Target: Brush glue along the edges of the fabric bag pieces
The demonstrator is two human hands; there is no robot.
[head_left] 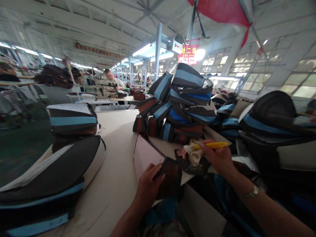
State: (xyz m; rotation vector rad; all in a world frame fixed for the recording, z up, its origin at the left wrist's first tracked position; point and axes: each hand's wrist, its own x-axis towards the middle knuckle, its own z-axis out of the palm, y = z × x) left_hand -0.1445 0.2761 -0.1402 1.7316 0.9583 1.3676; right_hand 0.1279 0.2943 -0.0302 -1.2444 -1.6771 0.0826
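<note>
My left hand (148,186) is closed on a brown and black bag piece (170,176) at the near edge of the white table (116,154). Its pale lining panel (145,154) stands up to the left of the hand. My right hand (218,158) grips a yellow pen-like tool (213,144) and hovers over a small dark tray (191,164) holding pale, pinkish scraps. A watch sits on my right wrist.
A tall heap of black, blue and brown bag parts (182,105) rises behind the hands. More stacked bag parts lie at left (71,120), near left (49,184) and right (271,121). Other people sit at far worktables (111,77).
</note>
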